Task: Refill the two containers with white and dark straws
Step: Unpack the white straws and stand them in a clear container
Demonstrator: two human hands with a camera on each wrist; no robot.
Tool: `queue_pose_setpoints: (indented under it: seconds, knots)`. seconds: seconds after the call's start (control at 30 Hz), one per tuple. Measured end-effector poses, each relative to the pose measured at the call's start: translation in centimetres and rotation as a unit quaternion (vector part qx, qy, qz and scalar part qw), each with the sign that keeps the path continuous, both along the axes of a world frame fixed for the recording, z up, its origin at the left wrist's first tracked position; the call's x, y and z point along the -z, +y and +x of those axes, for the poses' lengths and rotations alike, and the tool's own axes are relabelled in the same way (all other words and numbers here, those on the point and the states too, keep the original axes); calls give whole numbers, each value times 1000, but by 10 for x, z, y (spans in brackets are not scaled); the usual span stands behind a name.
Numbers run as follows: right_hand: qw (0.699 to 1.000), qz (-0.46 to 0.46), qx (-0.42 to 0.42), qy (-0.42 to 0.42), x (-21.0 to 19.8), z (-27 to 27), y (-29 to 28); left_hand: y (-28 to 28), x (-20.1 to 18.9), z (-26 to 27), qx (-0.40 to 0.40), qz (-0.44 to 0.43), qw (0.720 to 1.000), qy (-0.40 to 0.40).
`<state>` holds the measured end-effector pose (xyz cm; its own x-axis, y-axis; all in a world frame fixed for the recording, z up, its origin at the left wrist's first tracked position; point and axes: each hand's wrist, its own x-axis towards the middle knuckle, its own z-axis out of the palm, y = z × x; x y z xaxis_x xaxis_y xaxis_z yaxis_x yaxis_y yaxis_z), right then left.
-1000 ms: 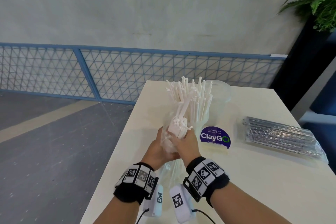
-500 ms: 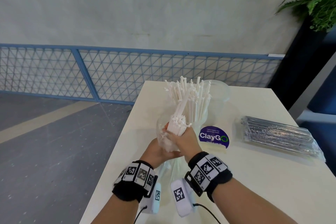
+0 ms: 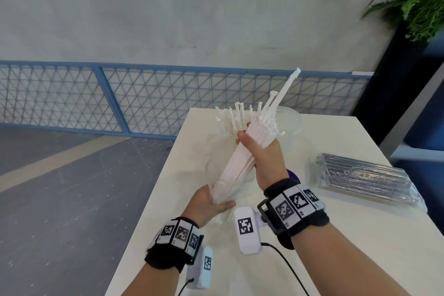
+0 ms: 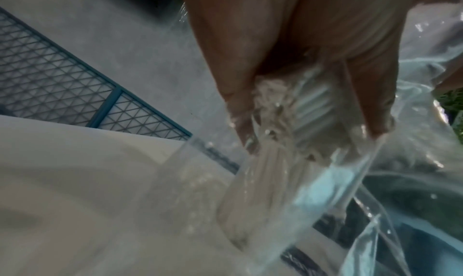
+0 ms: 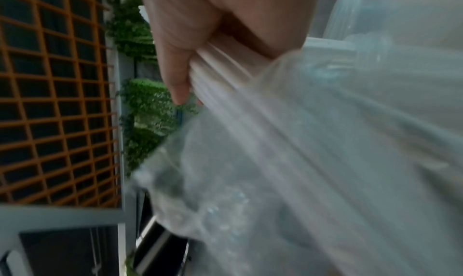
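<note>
My right hand (image 3: 258, 144) grips a thick bundle of white straws (image 3: 242, 163) near its upper end and holds it slanted, tips up to the right. The bundle's lower end is still inside a clear plastic bag (image 3: 216, 187), which my left hand (image 3: 211, 204) grips low down. In the left wrist view my fingers (image 4: 371, 94) pinch the clear bag (image 4: 325, 191) around the straw ends (image 4: 283, 125). In the right wrist view the thumb (image 5: 175, 78) wraps the straws (image 5: 225, 72). Behind the bundle stands a clear container (image 3: 292, 120) with white straws (image 3: 230, 118) beside it. A pack of dark straws (image 3: 365, 178) lies on the table to the right.
The white table (image 3: 348, 247) runs from me to a far edge by a blue mesh railing (image 3: 144, 94). Its left edge drops to a grey floor. A purple sticker (image 3: 294, 174) peeks out behind my right wrist. A potted plant (image 3: 418, 7) stands at the far right.
My right hand has pulled the white straw bundle up and to the right, well out of the bag. My left hand has slid down and holds the bag's lower part.
</note>
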<state>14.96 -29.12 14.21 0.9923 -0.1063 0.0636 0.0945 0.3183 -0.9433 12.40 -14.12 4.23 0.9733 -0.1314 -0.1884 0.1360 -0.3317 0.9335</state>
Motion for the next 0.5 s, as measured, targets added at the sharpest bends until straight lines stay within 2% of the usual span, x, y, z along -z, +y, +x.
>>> queue_pose_setpoints:
  seconds: [0.07, 0.17, 0.27, 0.33, 0.5]
  knots:
    - [998, -62, -9, -5, 7, -4, 4, -3, -3, -1, 5, -10, 1000, -8]
    - [995, -94, -3, 19, 16, -6, 8, -7, -2, -2, 2, -19, 1000, -12]
    - [997, -61, 29, 24, 5, -3, 3, -4, 6, 1, -7, -7, 1000, 4]
    - [998, -29, 64, 3, -11, 3, -5, 1, 13, 3, -9, -19, 1000, 18]
    - [989, -26, 132, -62, -50, 21, -26, 14, 20, 1, -71, -65, 995, 21]
